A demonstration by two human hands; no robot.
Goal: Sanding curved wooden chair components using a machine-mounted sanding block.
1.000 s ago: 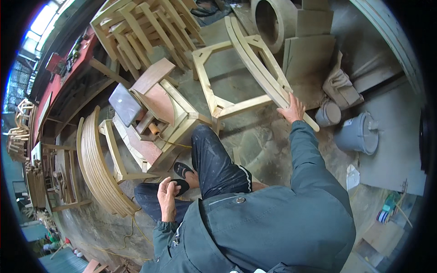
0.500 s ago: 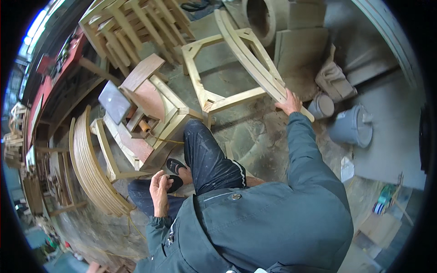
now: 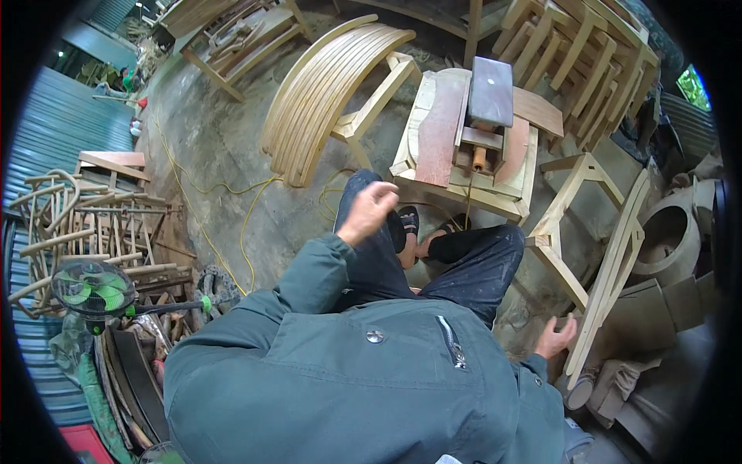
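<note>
My left hand [image 3: 370, 211] hovers over my left knee, fingers loosely bent and apart, with nothing visible in it. My right hand [image 3: 556, 338] is open beside the lower end of some curved wooden strips [image 3: 601, 291], which rest on a pale wooden frame [image 3: 563, 262] on the floor. A small gap seems to part the fingers from the strips. Ahead of my feet is a low wooden workbench [image 3: 487, 197] carrying a power tool with a grey flat plate [image 3: 491, 90]. To its left, a bundle of curved slats [image 3: 328, 97] leans over another wooden frame [image 3: 380, 97].
Stacked wooden frames [image 3: 576, 66] stand at the far right, near a round hollow drum [image 3: 666, 241]. A yellow cord [image 3: 249, 224] trails across the floor. At the left are a green-bladed fan [image 3: 89, 290] and piled chair parts [image 3: 85, 216].
The view has swung left. My right hand has let go of the curved strips, which stay on the frame. My left hand has moved up over my knee.
</note>
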